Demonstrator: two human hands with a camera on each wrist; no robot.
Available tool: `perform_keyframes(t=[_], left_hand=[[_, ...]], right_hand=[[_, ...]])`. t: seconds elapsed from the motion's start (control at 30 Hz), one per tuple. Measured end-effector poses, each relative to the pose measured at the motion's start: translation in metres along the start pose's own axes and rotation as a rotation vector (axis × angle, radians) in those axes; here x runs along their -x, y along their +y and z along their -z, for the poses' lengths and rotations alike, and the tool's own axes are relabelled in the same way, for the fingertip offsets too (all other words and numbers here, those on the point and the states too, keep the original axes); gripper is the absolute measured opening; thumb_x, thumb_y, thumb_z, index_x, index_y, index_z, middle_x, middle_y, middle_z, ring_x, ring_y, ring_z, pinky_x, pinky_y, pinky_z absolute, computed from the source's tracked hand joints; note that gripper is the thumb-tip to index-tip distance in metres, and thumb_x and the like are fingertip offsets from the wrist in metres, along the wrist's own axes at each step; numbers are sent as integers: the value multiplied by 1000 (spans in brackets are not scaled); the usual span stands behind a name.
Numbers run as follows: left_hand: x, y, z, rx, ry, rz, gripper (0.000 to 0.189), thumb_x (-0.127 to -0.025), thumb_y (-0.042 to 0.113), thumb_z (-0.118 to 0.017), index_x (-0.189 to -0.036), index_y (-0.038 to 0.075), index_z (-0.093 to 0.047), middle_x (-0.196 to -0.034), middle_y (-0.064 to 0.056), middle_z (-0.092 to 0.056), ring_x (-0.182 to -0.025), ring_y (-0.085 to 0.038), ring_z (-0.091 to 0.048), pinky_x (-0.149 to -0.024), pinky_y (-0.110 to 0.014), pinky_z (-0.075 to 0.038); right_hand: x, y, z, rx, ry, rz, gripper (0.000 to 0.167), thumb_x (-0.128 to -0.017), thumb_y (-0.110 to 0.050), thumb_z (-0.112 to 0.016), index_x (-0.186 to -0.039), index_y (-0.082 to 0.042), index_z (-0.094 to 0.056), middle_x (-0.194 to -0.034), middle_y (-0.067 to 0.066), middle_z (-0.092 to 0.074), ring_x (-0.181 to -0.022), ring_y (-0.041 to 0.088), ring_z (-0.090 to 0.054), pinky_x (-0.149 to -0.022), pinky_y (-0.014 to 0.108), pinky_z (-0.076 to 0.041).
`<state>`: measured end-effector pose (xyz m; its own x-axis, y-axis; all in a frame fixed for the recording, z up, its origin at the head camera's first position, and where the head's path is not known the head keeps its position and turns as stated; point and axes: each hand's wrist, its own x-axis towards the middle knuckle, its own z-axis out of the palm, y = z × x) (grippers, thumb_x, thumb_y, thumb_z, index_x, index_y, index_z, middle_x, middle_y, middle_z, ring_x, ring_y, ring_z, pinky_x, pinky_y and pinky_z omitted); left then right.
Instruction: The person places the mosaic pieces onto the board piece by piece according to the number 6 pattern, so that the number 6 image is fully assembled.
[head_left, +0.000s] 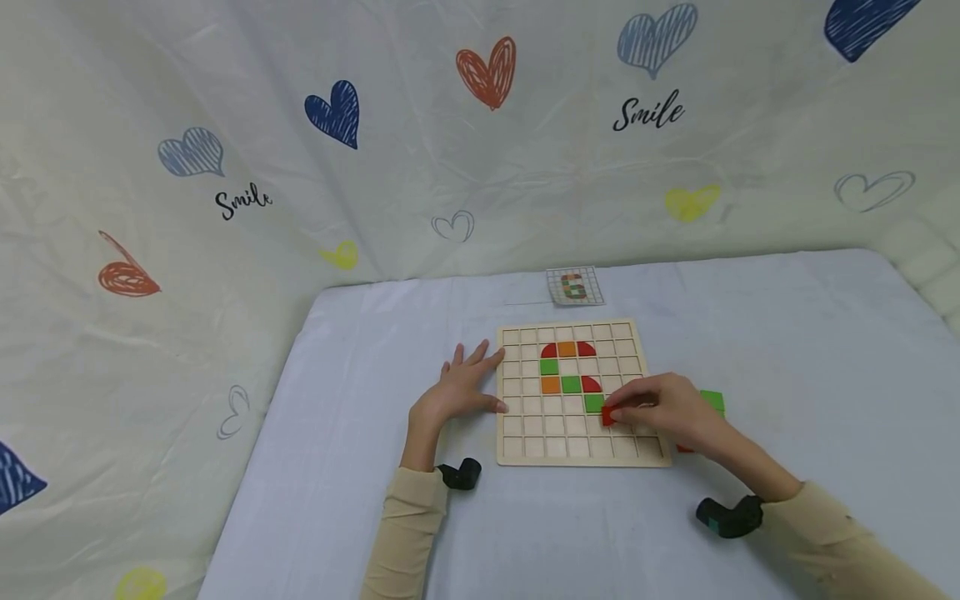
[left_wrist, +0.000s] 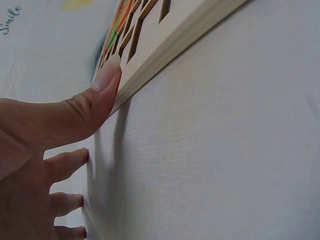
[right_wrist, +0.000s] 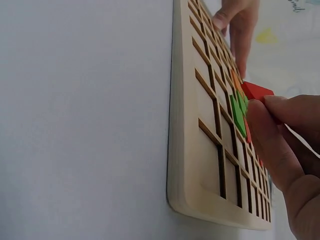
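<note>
A wooden grid board (head_left: 517,446) (left_wrist: 165,42) (right_wrist: 182,150) lies on the light blue table. Red, orange and green tiles (head_left: 570,367) fill some of its cells. My right hand (head_left: 663,408) (right_wrist: 280,145) pinches a red tile (head_left: 608,415) (right_wrist: 256,90) just above the board, beside a green tile (head_left: 594,403) (right_wrist: 239,114). My left hand (head_left: 461,387) lies flat on the table at the board's left edge, fingers spread, its thumb (left_wrist: 95,102) pressed against the board's side.
A small pattern card (head_left: 574,286) lies beyond the board. Loose green tiles (head_left: 712,401) and a red one (head_left: 684,449) sit right of the board, partly hidden by my right hand. A heart-printed cloth (head_left: 337,150) backs the table.
</note>
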<state>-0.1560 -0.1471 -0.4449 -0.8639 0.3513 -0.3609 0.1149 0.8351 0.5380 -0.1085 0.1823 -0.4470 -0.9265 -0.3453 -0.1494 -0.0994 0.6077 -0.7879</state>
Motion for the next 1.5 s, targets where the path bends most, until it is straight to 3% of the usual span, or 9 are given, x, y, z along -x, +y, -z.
perform_keyframes(t=[0.23,0.47,0.73,1.07,1.5], left_hand=[[-1,-1,0,2,-2,1,92,-86,31,-83,-163,24,-32,-174,-6,-12,-159,-43,8,-125,-66,-3],[-1,0,0,6,-3,3,93,-86,31,-83,-163,23,-32,-174,-6,-12,-159,-43,8,-125,-66,-3],[-1,0,0,4,-5,9,93,-86,31,-83,-163,24,-32,-174,-5,-11,-159,-42,9,-126,-65,-3],[-2,0,-1,19,7,16,94,-84,32,-85,-163,23,-33,-173,-6,-14,-159,-43,7,-125,-66,-4],[0,2,0,1,5,18,93,-85,31,-84,-163,23,-33,-173,-7,-13,-159,-44,7,-125,-66,-4]], right_hand=[[-3,-5,-11,24,-21,-28,12,-89,-15,-79,-100,-11,-81,-95,0,-75,-89,18,-65,-76,27,-54],[-5,-5,-17,31,-26,12,11,-87,-12,-81,-98,-11,-80,-91,-3,-75,-87,15,-65,-75,24,-55],[-3,-6,-20,102,10,124,12,-85,-5,-81,-96,-10,-80,-90,-5,-74,-85,13,-65,-75,22,-57],[-2,-11,-25,241,19,301,21,-80,3,-83,-99,-4,-81,-90,-1,-69,-78,9,-57,-66,19,-53],[0,-11,-29,269,78,355,25,-77,8,-84,-98,-4,-79,-93,3,-66,-76,10,-55,-64,20,-52]])
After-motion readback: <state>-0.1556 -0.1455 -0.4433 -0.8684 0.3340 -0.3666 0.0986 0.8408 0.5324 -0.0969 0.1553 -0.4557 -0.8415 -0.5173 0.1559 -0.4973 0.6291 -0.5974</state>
